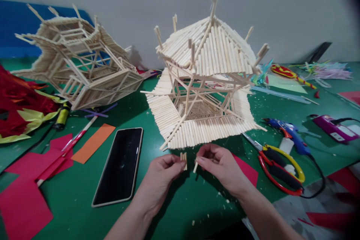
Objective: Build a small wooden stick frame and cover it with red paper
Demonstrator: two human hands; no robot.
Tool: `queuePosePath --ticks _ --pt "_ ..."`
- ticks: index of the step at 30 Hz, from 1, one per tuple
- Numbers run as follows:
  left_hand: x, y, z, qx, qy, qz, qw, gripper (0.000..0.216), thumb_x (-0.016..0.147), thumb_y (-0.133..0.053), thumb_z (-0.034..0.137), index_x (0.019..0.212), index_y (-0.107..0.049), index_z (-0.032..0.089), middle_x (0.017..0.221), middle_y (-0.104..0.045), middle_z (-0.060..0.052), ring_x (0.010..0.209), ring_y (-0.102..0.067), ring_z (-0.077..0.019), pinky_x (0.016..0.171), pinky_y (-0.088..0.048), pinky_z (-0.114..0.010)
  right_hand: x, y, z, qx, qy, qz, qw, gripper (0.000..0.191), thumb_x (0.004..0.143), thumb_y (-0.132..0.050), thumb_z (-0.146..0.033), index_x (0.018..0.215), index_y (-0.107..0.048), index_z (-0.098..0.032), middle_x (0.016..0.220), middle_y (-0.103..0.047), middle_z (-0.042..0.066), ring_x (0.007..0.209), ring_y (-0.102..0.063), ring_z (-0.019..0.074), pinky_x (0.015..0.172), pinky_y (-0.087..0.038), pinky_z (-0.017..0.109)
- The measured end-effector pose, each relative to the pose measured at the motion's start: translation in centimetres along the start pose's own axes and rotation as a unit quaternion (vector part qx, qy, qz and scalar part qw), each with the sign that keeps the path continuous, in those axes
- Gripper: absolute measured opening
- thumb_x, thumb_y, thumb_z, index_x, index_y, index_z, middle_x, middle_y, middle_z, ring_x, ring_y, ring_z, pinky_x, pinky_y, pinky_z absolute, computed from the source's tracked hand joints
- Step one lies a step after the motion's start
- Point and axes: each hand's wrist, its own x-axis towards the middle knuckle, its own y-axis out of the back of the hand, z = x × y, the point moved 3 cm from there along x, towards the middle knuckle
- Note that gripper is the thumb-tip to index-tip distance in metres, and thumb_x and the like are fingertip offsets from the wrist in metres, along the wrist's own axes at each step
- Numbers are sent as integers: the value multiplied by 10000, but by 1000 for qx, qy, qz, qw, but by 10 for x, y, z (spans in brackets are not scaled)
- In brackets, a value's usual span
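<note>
My left hand [163, 174] pinches a small bundle of short wooden sticks [183, 159] between thumb and fingers. My right hand [218, 163] pinches a single short stick [195, 167] close beside that bundle. Both hands hover just in front of a two-tiered pavilion model [202, 82] built of pale sticks, which stands upright on the green table [174, 202]. The lower roof edge of the model is right above my fingertips.
A second stick model [81, 63] lies tilted at the left. A black phone [120, 165] rests left of my hands, with red and orange paper [33, 172] beyond. At the right are red-and-yellow scissors [278, 168], a blue glue gun [287, 133] and a purple device [334, 127].
</note>
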Motion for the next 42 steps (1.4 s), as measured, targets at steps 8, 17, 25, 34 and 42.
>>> queuePosePath --ticks 8,17,25,34,42 --pt "-3 -5 -4 16 13 -45 999 130 637 -650 208 567 -584 122 515 -472 37 479 -355 -70 476 -266 -204 2 -1 -2 70 -4 -40 997 156 700 -600 -244 831 -585 -159 694 -579 -7 655 -544 109 603 -433 223" --pt "-2 -3 -8 16 5 -44 999 126 641 -648 188 563 -569 129 520 -474 39 490 -350 -66 480 -260 -201 3 -5 -1 69 -1 -34 997 185 685 -618 -266 837 -577 -169 662 -559 -22 614 -532 102 564 -424 217" --pt "-6 -5 -4 6 -7 -40 999 121 628 -663 186 575 -572 125 538 -498 37 516 -381 -73 509 -284 -203 -2 -7 2 79 5 25 997 200 662 -644 -254 837 -584 -180 646 -581 -20 580 -533 101 526 -420 207" --pt "-4 -8 -3 3 -34 -27 999 134 581 -691 216 557 -596 125 520 -565 23 510 -442 -92 514 -311 -209 -7 -16 9 181 -18 89 979 217 620 -678 -244 794 -571 -171 628 -593 -15 534 -566 103 525 -465 224" --pt "-5 -8 -2 34 -19 -30 999 121 631 -657 220 625 -618 105 602 -626 -30 587 -502 -123 582 -357 -245 -6 -15 9 229 -50 74 969 298 582 -702 -271 826 -582 -151 629 -606 -5 534 -586 114 541 -474 244"
